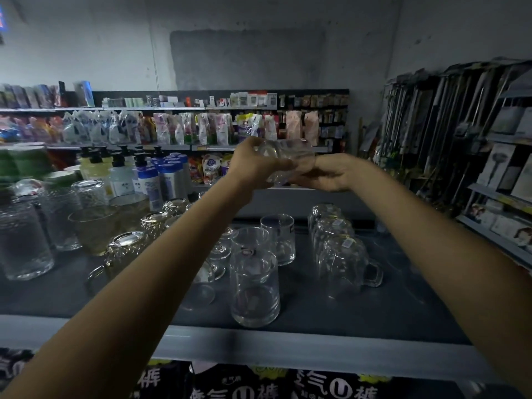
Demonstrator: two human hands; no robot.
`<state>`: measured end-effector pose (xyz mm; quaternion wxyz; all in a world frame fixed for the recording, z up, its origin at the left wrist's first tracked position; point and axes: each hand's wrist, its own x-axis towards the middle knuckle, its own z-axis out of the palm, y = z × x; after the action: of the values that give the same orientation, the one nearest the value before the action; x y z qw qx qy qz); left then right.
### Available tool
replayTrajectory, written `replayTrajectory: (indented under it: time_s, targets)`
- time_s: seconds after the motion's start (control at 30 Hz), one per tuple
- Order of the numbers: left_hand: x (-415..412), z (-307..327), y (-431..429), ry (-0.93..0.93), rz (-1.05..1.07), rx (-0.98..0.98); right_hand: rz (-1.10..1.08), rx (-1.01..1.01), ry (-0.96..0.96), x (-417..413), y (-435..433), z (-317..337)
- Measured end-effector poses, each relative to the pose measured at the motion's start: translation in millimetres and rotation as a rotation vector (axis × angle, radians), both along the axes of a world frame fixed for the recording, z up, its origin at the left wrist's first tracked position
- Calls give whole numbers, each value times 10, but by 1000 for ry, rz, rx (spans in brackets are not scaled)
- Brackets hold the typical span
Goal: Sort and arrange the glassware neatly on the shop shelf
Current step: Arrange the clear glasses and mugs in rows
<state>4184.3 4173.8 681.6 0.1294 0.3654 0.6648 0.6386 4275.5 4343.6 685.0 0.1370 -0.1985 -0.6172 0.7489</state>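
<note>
Both hands are raised above the shelf (331,344) and share one clear glass (285,159), held in the air well above the glassware standing below. The left hand (253,165) has its fingers (283,166) curled around the near end of the glass; the right hand (328,174) supports the far end from below and beside, its fingers closed against the wall of the glass. The glass lies roughly on its side, its long axis running left to right between the two hands, so neither hand is clearly nearer to it; both are in contact. Judged from the task, the next move is to turn the glass to match its group and lower it onto the shelf. The relation that governs this is vertical: the free shelf surface lies directly below and toward the person. Below the hands stand plain tumblers (254,286) at the middle, handled mugs (345,260) to the right in a row, and textured glasses (23,240) to the left. The open dark surface in front of the mugs appears the likeliest landing zone. Limits of view: the glass is transparent and blurred, so which end is its rim cannot be told; the right fingertips are hidden behind the glass; the left forearm covers several pieces at the middle of the shelf.
</note>
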Motion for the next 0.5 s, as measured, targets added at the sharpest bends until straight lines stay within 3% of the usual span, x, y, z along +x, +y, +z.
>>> replayTrajectory:
  time_s: [0.13,0.27,0.4,0.5]
  targets:
    - [-28,160,-48,48,28,-47,-57,-6,-15,-14,73,-108]
    - [-156,342,-99,279,76,-219,-72,535,-242,32,6,-220]
    - [-285,404,-44,390,-2,-431,134,1051,-394,-6,-249,-298]
    - [-301,376,40,435,-41,-567,217,1275,-485,-43,-432,-404]
